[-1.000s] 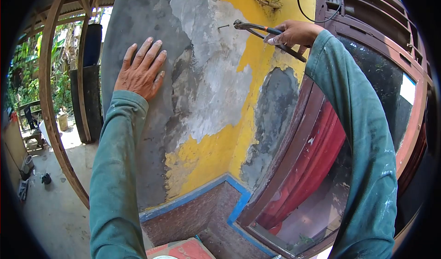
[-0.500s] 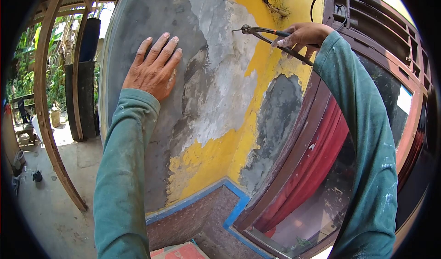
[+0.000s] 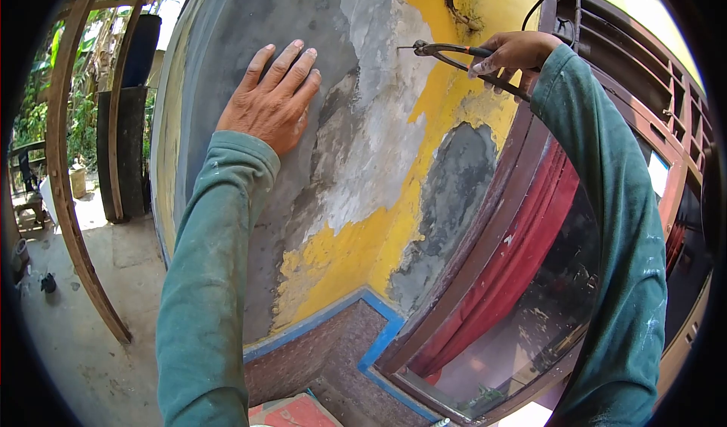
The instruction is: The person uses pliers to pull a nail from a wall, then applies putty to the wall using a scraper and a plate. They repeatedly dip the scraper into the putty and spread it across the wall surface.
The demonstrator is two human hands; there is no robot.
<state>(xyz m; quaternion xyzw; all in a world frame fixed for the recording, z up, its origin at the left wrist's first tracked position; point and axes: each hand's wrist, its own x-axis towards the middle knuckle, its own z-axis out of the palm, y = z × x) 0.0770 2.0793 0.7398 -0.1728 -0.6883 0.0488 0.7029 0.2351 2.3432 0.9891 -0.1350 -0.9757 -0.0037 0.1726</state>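
My left hand (image 3: 277, 94) lies flat against the grey plastered wall (image 3: 291, 7), palm down and fingers somewhat spread. In my right hand (image 3: 509, 57) is a pair of long-handled pincers (image 3: 453, 51), with my fingers wrapped round the handles. The jaws point left and hold a thin nail (image 3: 404, 47) at the whitish bare patch of wall (image 3: 394, 154). Both forearms are in dusty green sleeves.
A dark window frame (image 3: 500, 219) with a red curtain (image 3: 503, 275) stands right of the wall corner. Blue trim (image 3: 386, 336) tops the brown lower wall. Wooden posts (image 3: 68, 185) rise at left. A red-topped box (image 3: 297, 412) lies below.
My view has turned slightly, so the wall and both hands sit a little further right in it. The pincers stay at the nail, and my left hand remains on the wall.
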